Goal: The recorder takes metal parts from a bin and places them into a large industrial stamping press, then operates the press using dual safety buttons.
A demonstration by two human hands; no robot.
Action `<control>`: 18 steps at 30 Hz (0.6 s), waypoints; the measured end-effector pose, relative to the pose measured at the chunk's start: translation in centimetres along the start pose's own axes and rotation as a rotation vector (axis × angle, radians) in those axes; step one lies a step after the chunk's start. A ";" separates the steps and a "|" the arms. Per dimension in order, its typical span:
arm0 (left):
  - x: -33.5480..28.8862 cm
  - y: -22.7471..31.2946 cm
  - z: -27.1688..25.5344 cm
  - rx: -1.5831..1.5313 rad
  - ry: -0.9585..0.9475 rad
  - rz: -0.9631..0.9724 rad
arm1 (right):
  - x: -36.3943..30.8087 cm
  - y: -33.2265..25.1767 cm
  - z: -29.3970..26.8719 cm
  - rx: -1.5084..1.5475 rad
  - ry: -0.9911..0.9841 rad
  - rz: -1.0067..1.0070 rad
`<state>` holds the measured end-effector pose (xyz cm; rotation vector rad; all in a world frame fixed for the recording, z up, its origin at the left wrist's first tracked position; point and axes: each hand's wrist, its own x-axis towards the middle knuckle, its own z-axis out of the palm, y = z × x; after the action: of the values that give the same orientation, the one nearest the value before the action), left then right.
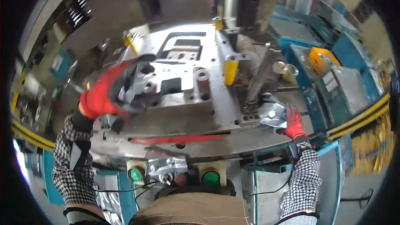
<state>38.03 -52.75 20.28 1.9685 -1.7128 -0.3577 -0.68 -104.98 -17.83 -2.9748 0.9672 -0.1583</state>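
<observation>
My left hand (pixel 106 91), in a red glove with dark palm and fingers, reaches over the left side of a metal die (pixel 166 114). Its fingers and thumb are spread apart around a shiny metal area; blur hides whether they touch it. On the right, my right hand (pixel 293 123), also red-gloved, is closed on the edge of a bent sheet metal part (pixel 273 114). That part is held by the die's right front corner. Another formed sheet metal part (pixel 168 165) rests on the control panel between two green buttons, close to my body.
Yellow posts (pixel 231 71) stand on the die. A slanted metal bar (pixel 260 73) rises at its right. Blue bins (pixel 346 87) hold plastic-wrapped goods and a yellow box (pixel 323 60). Yellow-black rails (pixel 358 116) flank both sides, and a cable (pixel 271 191) runs beside my right arm.
</observation>
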 end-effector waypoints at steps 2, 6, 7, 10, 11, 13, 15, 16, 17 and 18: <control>-5.0 1.7 0.6 0.029 -0.090 0.062 | 1.5 1.2 1.1 0.112 -0.042 -0.006; -14.4 0.9 10.3 -0.332 -0.195 -0.178 | 3.0 1.5 2.4 0.233 0.021 -0.181; -15.0 1.9 12.3 -0.333 -0.283 -0.268 | 3.6 0.9 2.0 0.249 -0.019 -0.202; -18.2 -0.7 22.2 0.046 -0.305 -0.347 | 4.2 1.1 1.5 0.277 -0.051 -0.242; -18.5 -1.5 25.2 0.196 -0.291 -0.372 | 4.3 1.5 1.4 0.286 -0.048 -0.256; -18.0 -3.9 29.6 0.375 -0.273 -0.394 | 4.3 2.6 0.8 0.300 -0.038 -0.271; -17.3 -6.8 33.3 0.469 -0.221 -0.355 | 4.2 3.0 -0.3 0.288 -0.042 -0.280; -17.7 -8.6 35.4 0.527 -0.175 -0.318 | 4.2 2.6 -0.9 0.270 -0.053 -0.285; -18.1 -10.2 37.5 0.587 -0.126 -0.285 | 4.3 2.2 -1.5 0.251 -0.062 -0.293; -19.0 -12.4 39.8 0.701 -0.076 -0.226 | 4.4 1.9 -2.1 0.243 -0.064 -0.299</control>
<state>25.07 -41.03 -22.13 2.6812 -1.8234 0.1252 1.57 -109.05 -15.42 -2.8569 0.4542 -0.1671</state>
